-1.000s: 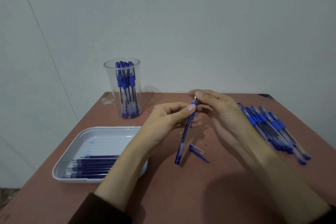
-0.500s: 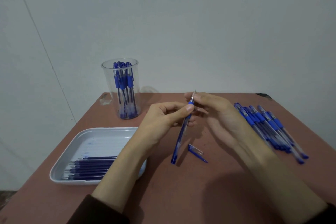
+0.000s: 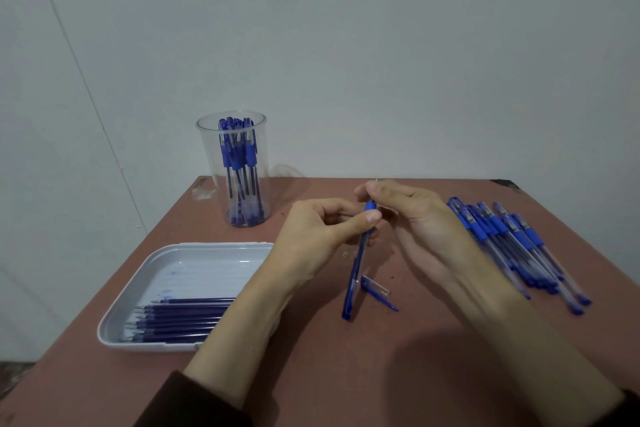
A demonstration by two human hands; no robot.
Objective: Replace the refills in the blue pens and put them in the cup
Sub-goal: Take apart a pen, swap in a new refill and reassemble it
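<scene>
Brown table, pens in cup, refills in tray, left hand and right hand pinching pen.

One cup, one tray, one cap

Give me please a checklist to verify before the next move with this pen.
1. The left hand grips the pen barrel: ok.
2. The right hand pinches its tip end: ok.
3. The cap is off, on the table: ok.
4. New refills lie in the tray: ok.
5. The tip is unscrewed: cannot tell.
6. The cup stands upright with room: ok.
</scene>
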